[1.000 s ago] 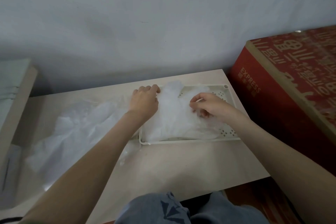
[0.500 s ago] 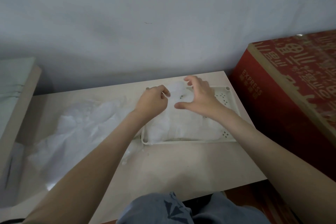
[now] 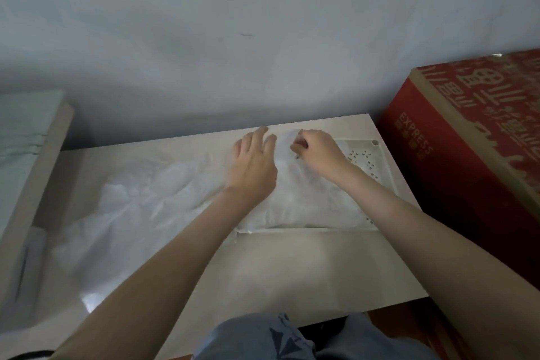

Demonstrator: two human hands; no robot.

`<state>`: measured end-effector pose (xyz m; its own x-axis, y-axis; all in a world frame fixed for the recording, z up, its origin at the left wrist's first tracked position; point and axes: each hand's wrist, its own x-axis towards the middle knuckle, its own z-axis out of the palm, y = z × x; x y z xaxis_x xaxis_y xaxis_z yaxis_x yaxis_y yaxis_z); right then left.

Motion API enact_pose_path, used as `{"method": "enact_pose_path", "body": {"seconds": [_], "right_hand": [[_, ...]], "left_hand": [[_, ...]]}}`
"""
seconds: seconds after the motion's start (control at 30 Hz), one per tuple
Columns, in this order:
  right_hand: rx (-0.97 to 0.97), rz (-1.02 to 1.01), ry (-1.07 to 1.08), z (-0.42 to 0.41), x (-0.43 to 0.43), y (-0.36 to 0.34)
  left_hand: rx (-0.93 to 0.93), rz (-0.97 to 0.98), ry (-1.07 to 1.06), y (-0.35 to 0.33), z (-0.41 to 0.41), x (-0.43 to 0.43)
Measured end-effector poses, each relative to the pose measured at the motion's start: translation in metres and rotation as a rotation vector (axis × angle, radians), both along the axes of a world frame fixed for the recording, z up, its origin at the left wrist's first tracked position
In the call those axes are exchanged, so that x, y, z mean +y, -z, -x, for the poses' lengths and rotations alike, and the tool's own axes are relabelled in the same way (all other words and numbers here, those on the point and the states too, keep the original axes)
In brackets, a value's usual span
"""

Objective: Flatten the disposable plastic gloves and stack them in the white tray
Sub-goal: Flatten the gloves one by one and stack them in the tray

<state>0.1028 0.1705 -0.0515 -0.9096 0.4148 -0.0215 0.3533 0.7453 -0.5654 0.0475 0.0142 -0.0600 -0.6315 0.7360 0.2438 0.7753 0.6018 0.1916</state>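
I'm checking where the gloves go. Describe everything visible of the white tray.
The white tray is shallow, rectangular, plastic-looking, with a raised rim, a perforated floor and a round hole at its far right corner. It lies flat on the table beside the red box. Gloves cover most of it; the left hand presses them, the right hand pinches them.

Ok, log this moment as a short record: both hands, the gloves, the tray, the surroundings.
left hand: fingers straight, pressing flat on the stacked gloves at the tray's left edge
right hand: fingers curled, pinching the far part of the stack
white tray: on the table, right end bare and perforated
loose gloves: crumpled pile on the table, left of the tray
red box: stands right of the table
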Motion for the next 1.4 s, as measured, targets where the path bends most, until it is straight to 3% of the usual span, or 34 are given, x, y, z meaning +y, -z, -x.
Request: {"method": "enact_pose_path", "body": {"seconds": [0.17,0.27,0.33,0.47,0.57,0.73,0.97,1.4], "right_hand": [[0.088,-0.079,0.044,0.000,0.001,0.004],[0.106,-0.013,0.083,-0.017,0.000,-0.007],[-0.027,0.023,0.085,-0.033,0.002,-0.016],[-0.416,-0.023,0.035,-0.058,0.004,-0.021],[-0.531,0.027,-0.024,-0.069,0.002,-0.019],[-0.418,0.121,-0.056,-0.078,0.000,-0.018],[-0.286,0.498,-0.029,-0.089,0.011,-0.016],[-0.303,0.599,0.011,-0.092,0.025,-0.030]], "left_hand": [[0.040,0.096,0.338,0.016,-0.015,-0.003],[-0.104,0.339,0.297,0.023,-0.016,-0.008],[-0.144,0.450,0.262,0.027,-0.015,-0.009],[-0.175,0.473,0.240,0.035,-0.016,-0.008],[-0.169,0.476,0.233,0.036,-0.018,-0.007],[-0.186,0.468,0.220,0.035,-0.019,-0.004],[-0.179,0.481,0.223,0.038,-0.016,-0.001],[-0.196,0.472,0.242,0.041,-0.013,-0.003]]}}
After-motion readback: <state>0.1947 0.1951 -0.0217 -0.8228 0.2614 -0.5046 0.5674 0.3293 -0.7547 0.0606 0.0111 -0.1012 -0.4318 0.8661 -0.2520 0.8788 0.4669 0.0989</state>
